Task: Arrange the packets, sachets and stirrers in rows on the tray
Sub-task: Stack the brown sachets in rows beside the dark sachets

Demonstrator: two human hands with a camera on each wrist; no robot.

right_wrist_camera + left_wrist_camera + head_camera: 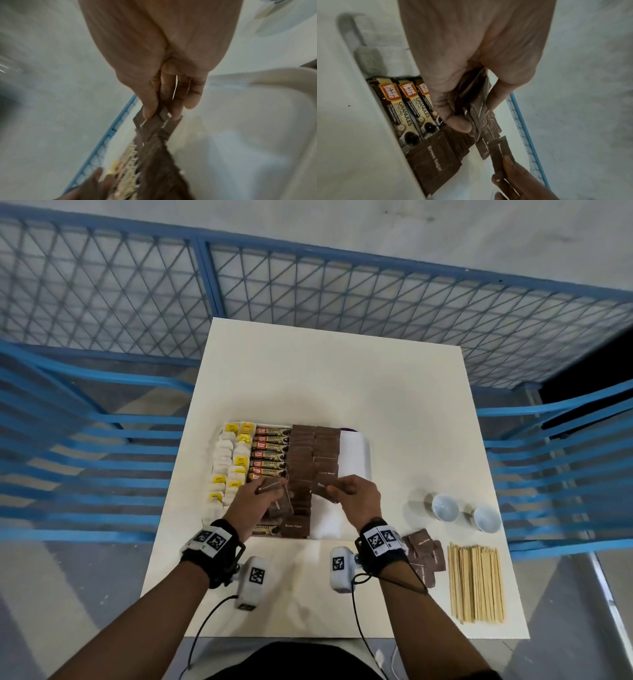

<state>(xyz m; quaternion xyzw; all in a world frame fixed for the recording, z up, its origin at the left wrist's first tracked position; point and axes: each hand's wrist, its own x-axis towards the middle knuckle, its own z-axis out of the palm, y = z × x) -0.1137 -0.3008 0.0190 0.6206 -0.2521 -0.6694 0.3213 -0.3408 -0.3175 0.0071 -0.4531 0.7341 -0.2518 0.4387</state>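
Head view: left hand (255, 498) and right hand (356, 494) over white tray (356, 453), each pinching brown sugar sachets (301, 460); loose sachets (426, 556) and wooden stirrers (476, 582) well right of the right fingers

Left wrist: thumb and fingers (458, 124) curled round a small sachet stack, coffee packets (406, 106) just beside

Right wrist: blurred; fingers (150, 106) closed on seemingly two sachets

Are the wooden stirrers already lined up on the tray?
No, the wooden stirrers lie in a bundle on the table, to the right of the tray, which holds only packets and sachets.
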